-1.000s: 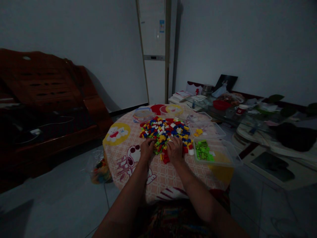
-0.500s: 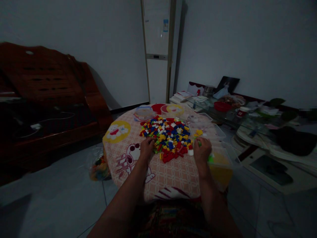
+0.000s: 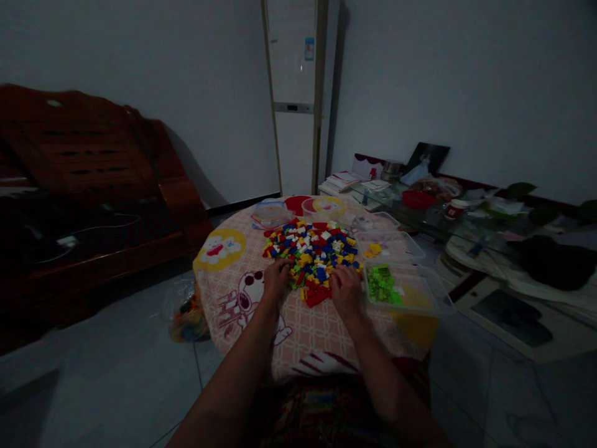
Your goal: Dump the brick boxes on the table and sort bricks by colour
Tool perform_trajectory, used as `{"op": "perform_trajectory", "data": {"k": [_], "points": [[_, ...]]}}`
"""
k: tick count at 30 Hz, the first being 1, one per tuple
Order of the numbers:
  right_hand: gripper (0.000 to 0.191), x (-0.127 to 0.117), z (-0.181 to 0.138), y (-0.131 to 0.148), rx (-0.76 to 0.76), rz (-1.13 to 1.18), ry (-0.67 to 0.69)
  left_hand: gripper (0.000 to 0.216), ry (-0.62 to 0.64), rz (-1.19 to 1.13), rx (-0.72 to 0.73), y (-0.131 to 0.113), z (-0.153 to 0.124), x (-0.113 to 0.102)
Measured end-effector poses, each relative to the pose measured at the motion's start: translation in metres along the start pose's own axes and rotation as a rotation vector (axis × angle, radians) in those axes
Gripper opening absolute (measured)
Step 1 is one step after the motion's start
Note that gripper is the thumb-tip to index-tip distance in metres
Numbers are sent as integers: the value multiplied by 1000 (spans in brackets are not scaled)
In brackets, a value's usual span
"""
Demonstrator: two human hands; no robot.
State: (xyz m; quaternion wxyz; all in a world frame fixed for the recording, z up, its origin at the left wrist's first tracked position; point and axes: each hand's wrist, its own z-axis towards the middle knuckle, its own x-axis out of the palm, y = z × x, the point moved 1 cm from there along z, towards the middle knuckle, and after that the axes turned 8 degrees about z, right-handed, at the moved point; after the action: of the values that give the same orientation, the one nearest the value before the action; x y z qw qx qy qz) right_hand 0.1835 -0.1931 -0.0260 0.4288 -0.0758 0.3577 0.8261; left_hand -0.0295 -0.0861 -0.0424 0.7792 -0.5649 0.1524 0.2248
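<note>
Right hand point(image 3: 346, 290) back at bricks point(image 3: 311, 246)

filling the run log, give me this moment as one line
left hand: at brick pile, left edge | right hand: at pile, front right | nearest clear tray: green bricks

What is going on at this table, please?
A person works with bare hands at a pile of mixed-colour toy building bricks on a patterned tablecloth. The left hand is at the pile's near left edge, the right hand at its near right side; it is too dark to tell whether either holds a brick. On the right, a clear plastic box contains bright green bricks, and the box behind it has a few yellow pieces.
</note>
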Motion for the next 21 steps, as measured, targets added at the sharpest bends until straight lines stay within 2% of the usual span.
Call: {"op": "perform_trajectory", "data": {"k": [7,15,21], "points": [[20,29,-8,33,-71,-47,288,31,-14,-21,-21,1,0,2],[13,53,-1,38,-2,-133,436,31,-2,-1,-21,-1,0,1],[20,60,10,37,88,-145,511,31,-9,21,-10,0,1,1]]}}
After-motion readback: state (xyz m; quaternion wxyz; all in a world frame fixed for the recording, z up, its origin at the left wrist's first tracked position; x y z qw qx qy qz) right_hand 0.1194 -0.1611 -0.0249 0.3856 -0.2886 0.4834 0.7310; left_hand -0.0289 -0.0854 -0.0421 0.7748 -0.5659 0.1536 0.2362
